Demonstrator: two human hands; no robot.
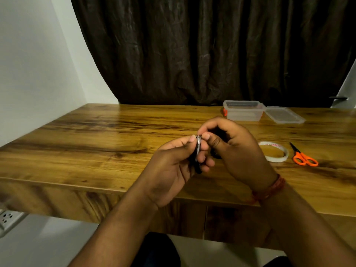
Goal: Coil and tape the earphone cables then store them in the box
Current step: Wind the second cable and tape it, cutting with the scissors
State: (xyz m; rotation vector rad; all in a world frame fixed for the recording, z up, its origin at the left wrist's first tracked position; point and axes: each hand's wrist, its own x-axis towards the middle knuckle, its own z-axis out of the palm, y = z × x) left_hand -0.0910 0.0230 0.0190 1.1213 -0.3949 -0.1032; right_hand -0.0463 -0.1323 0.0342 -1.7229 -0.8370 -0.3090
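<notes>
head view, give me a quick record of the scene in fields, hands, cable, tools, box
left hand: pinching the coiled black earphone cable between thumb and fingers
right hand: pinching the same coil from the other side
tape on coil: shiny strip along its edge
tape roll: flat on the table, right of the hands
scissors: orange handles, beside the roll
box: clear, open, at the far edge
lid: lying right of the box

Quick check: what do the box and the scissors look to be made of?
Box: looks like clear, slightly frosted plastic, since the table shows through its walls. Scissors: glossy orange handles, probably plastic; dark blades, likely metal, though too small to confirm.
</notes>
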